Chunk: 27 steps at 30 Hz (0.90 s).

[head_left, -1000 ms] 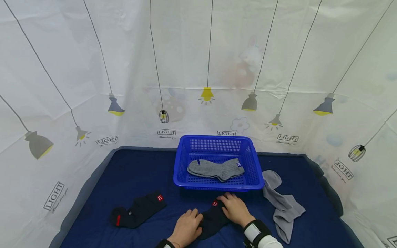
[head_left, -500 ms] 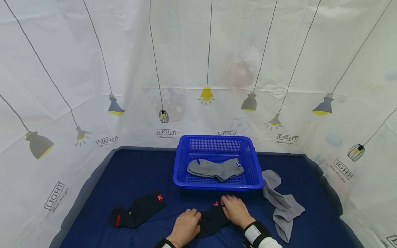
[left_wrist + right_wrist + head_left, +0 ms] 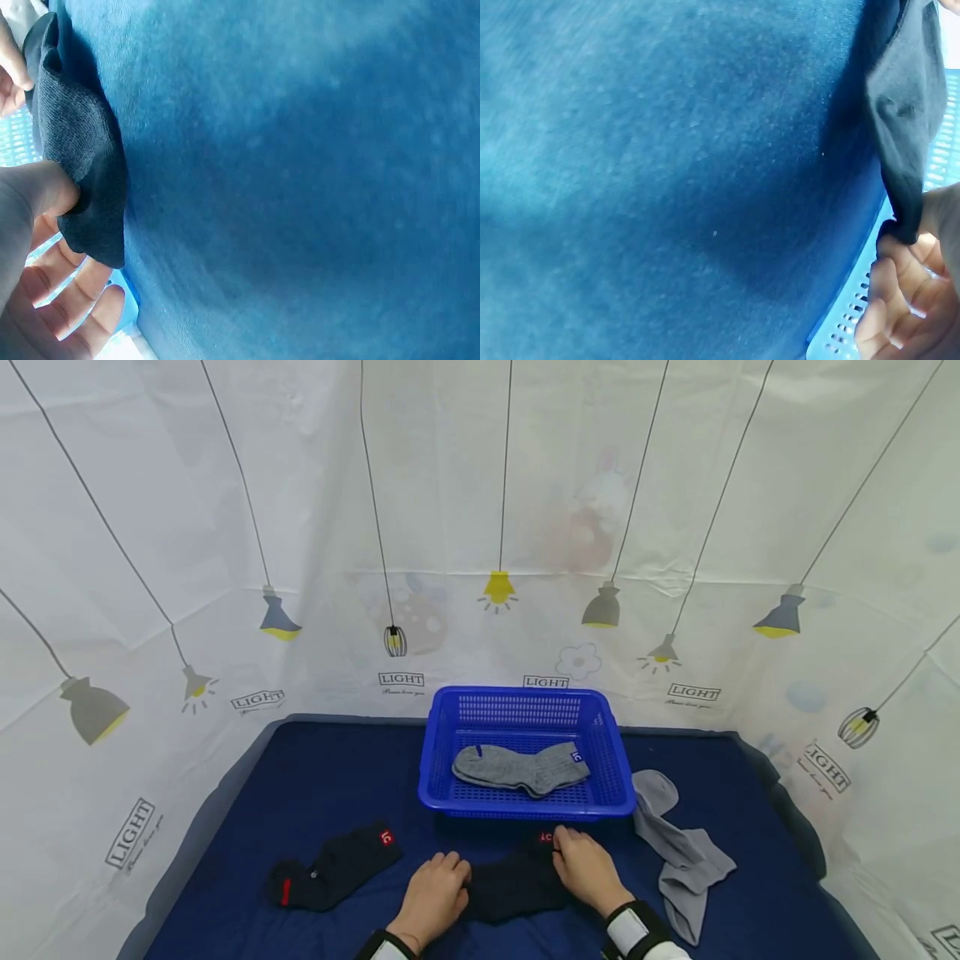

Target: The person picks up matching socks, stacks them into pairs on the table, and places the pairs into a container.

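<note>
Black knit, the sock [image 3: 517,885] that my left hand [image 3: 434,896] and right hand [image 3: 589,867] pinch at opposite ends before the blue basket [image 3: 525,808] should handle light, limp and stretchy, best held right there.

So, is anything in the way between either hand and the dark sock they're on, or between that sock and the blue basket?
Nothing visible separates the left hand or right hand from the dark sock: both pinch it. Toward the blue basket, only its near wall stands in the way; the outside gray sock lies off rightward.
</note>
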### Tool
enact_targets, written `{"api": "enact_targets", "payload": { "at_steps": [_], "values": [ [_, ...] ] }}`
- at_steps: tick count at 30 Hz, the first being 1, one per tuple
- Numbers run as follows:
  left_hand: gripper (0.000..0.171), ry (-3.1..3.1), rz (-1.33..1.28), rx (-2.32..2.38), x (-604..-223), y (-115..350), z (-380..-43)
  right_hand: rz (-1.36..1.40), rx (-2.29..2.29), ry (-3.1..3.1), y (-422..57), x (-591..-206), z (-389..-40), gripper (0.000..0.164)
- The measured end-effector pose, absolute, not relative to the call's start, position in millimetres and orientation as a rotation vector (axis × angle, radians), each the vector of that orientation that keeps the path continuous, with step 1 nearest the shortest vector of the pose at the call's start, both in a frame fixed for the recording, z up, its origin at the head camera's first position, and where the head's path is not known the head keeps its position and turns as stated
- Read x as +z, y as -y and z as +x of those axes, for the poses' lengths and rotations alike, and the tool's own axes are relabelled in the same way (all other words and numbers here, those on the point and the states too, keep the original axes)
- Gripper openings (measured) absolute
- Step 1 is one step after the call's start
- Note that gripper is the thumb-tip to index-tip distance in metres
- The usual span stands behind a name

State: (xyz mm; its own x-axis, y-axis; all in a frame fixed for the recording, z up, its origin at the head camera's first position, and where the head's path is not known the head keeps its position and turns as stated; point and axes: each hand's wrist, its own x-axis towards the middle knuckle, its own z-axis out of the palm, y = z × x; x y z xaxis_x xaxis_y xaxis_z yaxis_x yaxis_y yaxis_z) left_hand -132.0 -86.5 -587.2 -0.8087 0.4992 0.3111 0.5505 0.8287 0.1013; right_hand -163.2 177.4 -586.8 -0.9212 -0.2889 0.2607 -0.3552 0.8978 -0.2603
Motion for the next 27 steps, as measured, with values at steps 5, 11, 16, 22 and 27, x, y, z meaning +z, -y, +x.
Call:
{"api": "enact_targets", "payload": {
  "at_steps": [5, 11, 16, 22, 27],
  "values": [
    [0.017, 2.696, -0.811, -0.268, -588, 89, -135, 0.343, 0.512, 2.836, -181, -585, -154, 0.023],
    [0.020, 2.603, -0.804, -0.241, -589, 90, -141, 0.197, 0.613, 2.924, -181, -582, -143, 0.021],
    [0.021, 2.581, -0.806, -0.236, -589, 89, -143, 0.211, 0.559, 2.915, -182, -586, -141, 0.021],
    [0.022, 2.618, -0.780, -0.243, -588, 90, -141, 0.296, 0.435, 2.819, -187, -592, -142, 0.023],
    [0.021, 2.647, -0.753, -0.254, -583, 92, -137, 0.364, 0.412, 2.775, -193, -595, -143, 0.020]
  ]
}}
